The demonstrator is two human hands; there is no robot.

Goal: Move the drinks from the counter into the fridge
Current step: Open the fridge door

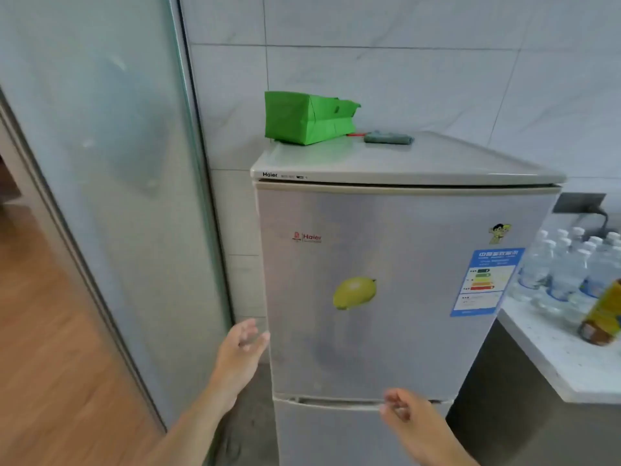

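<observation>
Fridge [386,297]: both doors are shut; nothing is seen to be loaded yet.
Counter [551,358]: set just right of the fridge, with all drinks left on it.
Water bottles [571,267]: grouped at the counter's back.
Amber bottle [603,314]: stood nearer the front edge.
Left hand [240,354]: fingers spread, nothing held, placed at the upper door's left edge.
Right hand [403,415]: loosely curled, nothing gripped, held by the gap between the doors.
Progress: opening is judged to be the first step; every drink remains to be moved.

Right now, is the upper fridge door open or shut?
Shut. The upper fridge door lies flush under the fridge top; no interior shows.
</observation>
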